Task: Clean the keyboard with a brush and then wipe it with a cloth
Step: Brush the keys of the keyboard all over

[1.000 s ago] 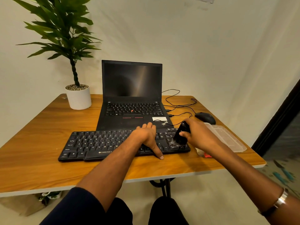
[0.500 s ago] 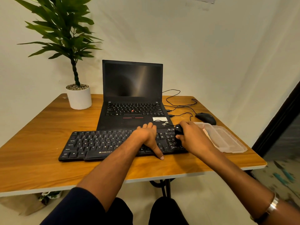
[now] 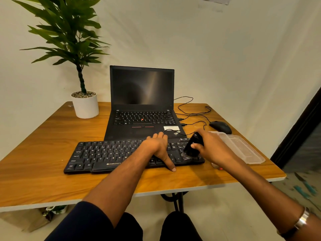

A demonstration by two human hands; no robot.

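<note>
Fingers of the right hand (image 3: 214,150) are curled round the black brush (image 3: 192,147), holding it tilted with its handle end toward twelve o'clock and its pale bristles pressed on the keys at the right end of the keyboard (image 3: 111,153). Half a second earlier the brush lay low under the palm and was largely hidden; it now stands up off the keys again, much as it did a second ago, which indicates repeated short strokes over the same patch. Fingers of the left hand (image 3: 159,148) lie fairly straight on the keyboard just at nine o'clock of the brush, the thumb reaching down onto the wooden surface (image 3: 43,176) at six o'clock, bracing the keyboard; that hand has not shifted. In my judgement the brushing step is under way and confined to the right-hand keys, with the long run of keys toward nine o'clock apparently not yet covered. No cloth can be identified; a clear plastic container (image 3: 243,148) sits at three o'clock of the right hand, a mouse (image 3: 220,126) beyond it.
</note>
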